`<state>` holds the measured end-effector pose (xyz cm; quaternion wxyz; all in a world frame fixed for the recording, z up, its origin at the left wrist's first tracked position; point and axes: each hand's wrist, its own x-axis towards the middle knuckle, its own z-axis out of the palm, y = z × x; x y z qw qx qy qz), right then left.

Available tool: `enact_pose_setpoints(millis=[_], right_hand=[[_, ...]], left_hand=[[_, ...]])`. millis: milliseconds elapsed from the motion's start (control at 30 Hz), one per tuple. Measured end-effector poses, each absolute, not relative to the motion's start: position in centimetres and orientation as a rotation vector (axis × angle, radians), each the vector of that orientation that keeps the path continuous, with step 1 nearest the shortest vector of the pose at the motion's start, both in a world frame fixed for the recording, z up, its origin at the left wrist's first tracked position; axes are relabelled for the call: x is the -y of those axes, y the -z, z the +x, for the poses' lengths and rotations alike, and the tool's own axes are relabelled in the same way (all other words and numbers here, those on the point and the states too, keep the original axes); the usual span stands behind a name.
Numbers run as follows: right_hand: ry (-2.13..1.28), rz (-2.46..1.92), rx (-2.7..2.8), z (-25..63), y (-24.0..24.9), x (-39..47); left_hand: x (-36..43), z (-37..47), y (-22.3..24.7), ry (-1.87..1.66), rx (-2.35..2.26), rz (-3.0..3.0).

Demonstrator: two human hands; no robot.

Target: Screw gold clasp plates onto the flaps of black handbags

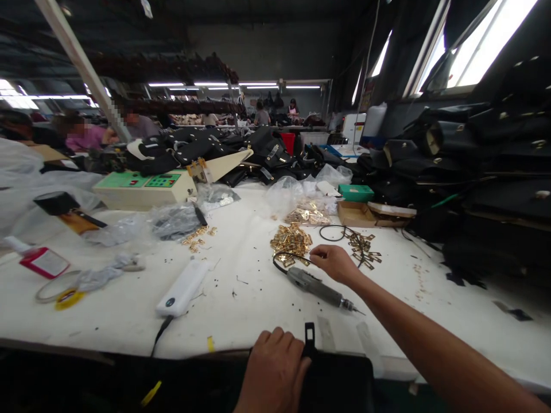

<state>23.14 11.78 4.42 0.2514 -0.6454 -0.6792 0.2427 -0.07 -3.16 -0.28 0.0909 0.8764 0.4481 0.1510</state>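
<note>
At the table's front edge, my left hand (275,367) has its fingers curled over the edge of a black bag (338,381). A small black tab with a rectangular opening (309,332) stands up beside its fingertips. My right hand (334,261) reaches across the table with fingers pinched together, at the right side of a pile of gold metal fittings (290,242). Whatever is between those fingertips is too small to make out. Below that hand lies a grey electric screwdriver (316,285), its bit pointing right and its black cord curving past the pile.
Dark-toned fittings (364,249) lie right of my right hand, before a cardboard box (355,213). A white power bank (183,288) with a cable, a red bottle (43,262) and a green-topped machine (144,189) occupy the left. Black bags (430,155) are heaped behind and right. People work farther back.
</note>
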Motion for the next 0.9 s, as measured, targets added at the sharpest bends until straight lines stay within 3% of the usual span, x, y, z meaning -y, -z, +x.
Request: enact_pose_setpoints(millis=[200, 533, 900], right_hand=[[-0.519, -1.878, 1.976, 22.2, -0.9, -17.5], [-0.486, -1.762, 2.063, 22.2, 0.3, -17.8], [-1.058, -1.613, 1.644, 21.8, -3.4, -13.8]], left_hand=[[1.1, 0.5, 1.0, -0.657, -1.412, 2.407], [0.5, 0.6, 1.9, -0.759, -1.46, 2.19], [0.5, 0.4, 0.8, -0.641, -1.464, 2.061]])
